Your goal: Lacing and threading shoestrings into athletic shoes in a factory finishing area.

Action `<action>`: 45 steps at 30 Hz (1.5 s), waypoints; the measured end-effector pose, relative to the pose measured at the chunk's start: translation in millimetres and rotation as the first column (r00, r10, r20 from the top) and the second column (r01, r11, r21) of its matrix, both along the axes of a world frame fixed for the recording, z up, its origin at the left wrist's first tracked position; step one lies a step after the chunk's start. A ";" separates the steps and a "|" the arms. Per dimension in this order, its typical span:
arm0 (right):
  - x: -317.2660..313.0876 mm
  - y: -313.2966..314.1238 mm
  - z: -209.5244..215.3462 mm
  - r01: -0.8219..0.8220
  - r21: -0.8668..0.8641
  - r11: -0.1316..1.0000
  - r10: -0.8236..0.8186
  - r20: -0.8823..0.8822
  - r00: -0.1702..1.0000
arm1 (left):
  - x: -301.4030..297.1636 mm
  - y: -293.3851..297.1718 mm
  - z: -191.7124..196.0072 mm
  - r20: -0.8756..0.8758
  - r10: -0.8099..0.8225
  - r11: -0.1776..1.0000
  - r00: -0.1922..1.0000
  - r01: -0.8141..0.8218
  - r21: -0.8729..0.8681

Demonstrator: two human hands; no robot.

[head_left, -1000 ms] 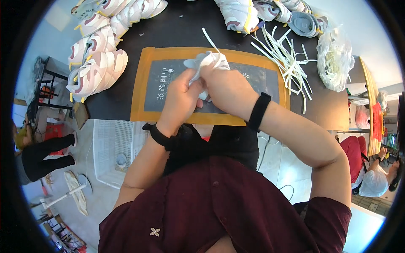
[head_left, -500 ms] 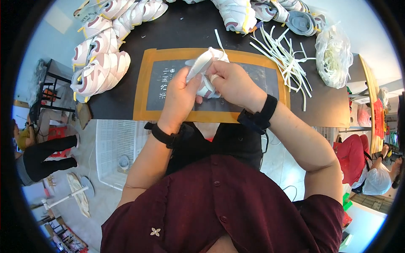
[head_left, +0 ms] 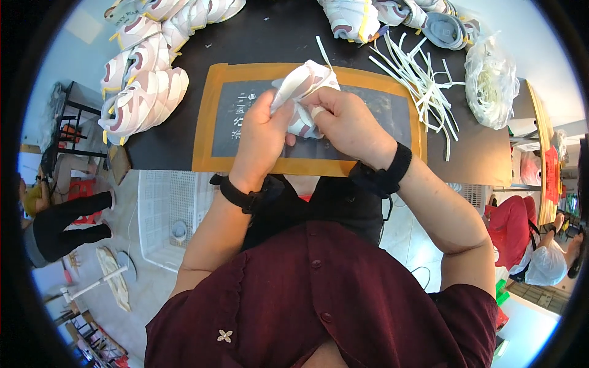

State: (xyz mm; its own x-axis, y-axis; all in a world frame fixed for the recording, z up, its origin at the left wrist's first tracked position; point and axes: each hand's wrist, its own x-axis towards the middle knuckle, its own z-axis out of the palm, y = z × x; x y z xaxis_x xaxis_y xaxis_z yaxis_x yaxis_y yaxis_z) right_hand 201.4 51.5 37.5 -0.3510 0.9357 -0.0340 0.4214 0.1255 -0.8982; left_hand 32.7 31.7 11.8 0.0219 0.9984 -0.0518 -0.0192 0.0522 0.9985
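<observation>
We hold a white-and-pink sneaker upper above the taped mat, over its middle. Our left hand has its fingers clamped on the upper's near left side. Our right hand bends its fingers in at the opening; we cannot tell whether they are clamped on the upper or on the white shoelace that sticks up past the mat's far edge. Just right of the mat we have a loose heap of white laces, and farther right a clear plastic bag. Left of the mat, a row of nested uppers lines the dark tabletop. On the floor, nearer us than the mat and to its left, sits a white plastic crate.
</observation>
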 end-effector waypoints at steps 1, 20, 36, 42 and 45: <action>0.2 0.2 0.2 -0.002 -0.001 1.000 0.002 -0.001 1.000 | 0.6 0.1 0.0 0.008 -0.003 1.000 1.000 0.003 0.009; -4.4 1.8 -7.1 0.020 0.011 1.000 -0.020 -0.004 1.000 | 1.8 0.1 -2.0 -0.009 0.033 0.999 0.999 -0.033 0.011; -11.8 1.5 8.9 0.006 0.098 0.995 -0.029 0.236 0.971 | 6.2 -6.6 2.8 -0.151 0.017 0.997 0.988 -0.006 0.072; 20.1 -27.7 48.1 -0.066 0.271 0.960 0.029 0.141 0.990 | -0.8 -7.0 3.4 0.062 -0.033 0.999 0.998 0.033 -0.011; 21.9 -20.2 91.7 0.023 0.324 0.946 -0.028 0.011 1.000 | 1.5 -11.8 17.8 -0.104 -0.203 0.933 0.974 0.225 0.281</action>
State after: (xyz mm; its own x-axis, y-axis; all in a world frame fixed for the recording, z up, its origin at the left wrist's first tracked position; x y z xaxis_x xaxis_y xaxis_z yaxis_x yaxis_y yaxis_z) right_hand 223.3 31.3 129.2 -0.3287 0.9058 0.2673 0.4419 0.3977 -0.8041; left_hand 34.2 19.9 29.7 0.2437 0.9425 0.2286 0.0332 -0.2436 0.9693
